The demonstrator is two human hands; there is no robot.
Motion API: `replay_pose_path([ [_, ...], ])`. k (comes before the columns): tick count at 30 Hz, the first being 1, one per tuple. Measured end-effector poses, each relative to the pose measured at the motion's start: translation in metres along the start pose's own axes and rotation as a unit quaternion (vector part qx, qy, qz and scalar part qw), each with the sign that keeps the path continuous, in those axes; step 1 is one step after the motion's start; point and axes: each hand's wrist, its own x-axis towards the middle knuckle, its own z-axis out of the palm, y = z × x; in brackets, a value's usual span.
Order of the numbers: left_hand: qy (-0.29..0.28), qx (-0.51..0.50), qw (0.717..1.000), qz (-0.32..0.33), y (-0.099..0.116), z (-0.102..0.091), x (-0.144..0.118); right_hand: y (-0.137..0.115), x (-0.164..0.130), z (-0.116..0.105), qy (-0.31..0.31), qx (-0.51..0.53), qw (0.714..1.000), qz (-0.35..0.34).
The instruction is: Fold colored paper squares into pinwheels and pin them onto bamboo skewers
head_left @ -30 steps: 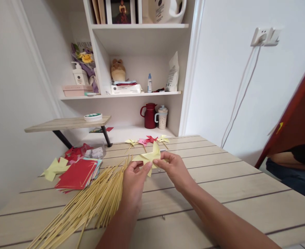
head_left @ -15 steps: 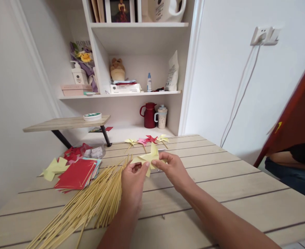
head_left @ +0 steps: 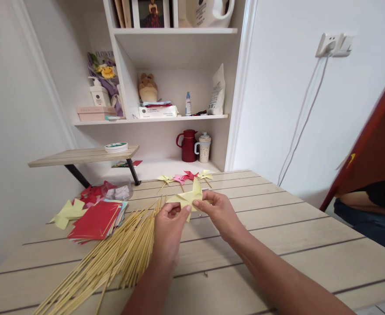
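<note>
Yellow paper pinwheel [head_left: 187,199] (one) pinched by left hand [head_left: 168,227], right hand [head_left: 220,214], four finished pinwheels [head_left: 185,177] behind

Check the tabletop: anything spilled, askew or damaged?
Nothing damaged. The bamboo sticks lie fanned loose, some past the near edge of the table. Both hands, left hand and right hand, pinch the yellow paper pinwheel.
</note>
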Motion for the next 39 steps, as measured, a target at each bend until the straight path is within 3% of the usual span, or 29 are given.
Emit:
replay_pose_path([
  [5, 0.021, -0.007, 1.000, -0.011, 0.0019, 0.0018, -0.0012, 0.0007, 0.0000, -0.0001, -0.003, -0.012, 1.000, -0.003],
  [10, 0.001, -0.020, 1.000, -0.010, 0.0011, 0.0012, -0.0002, -0.0002, -0.0005, 0.0014, -0.005, -0.020, 1.000, 0.004],
  [21, 0.043, -0.015, 0.999, -0.016, 0.0048, 0.0027, -0.0025, 0.0033, 0.0008, 0.0003, -0.003, -0.013, 1.000, 0.006],
  [39, 0.005, -0.009, 1.000, 0.015, -0.0012, 0.0009, 0.0002, -0.0007, -0.0011, 0.0022, -0.015, -0.030, 0.999, -0.003],
])
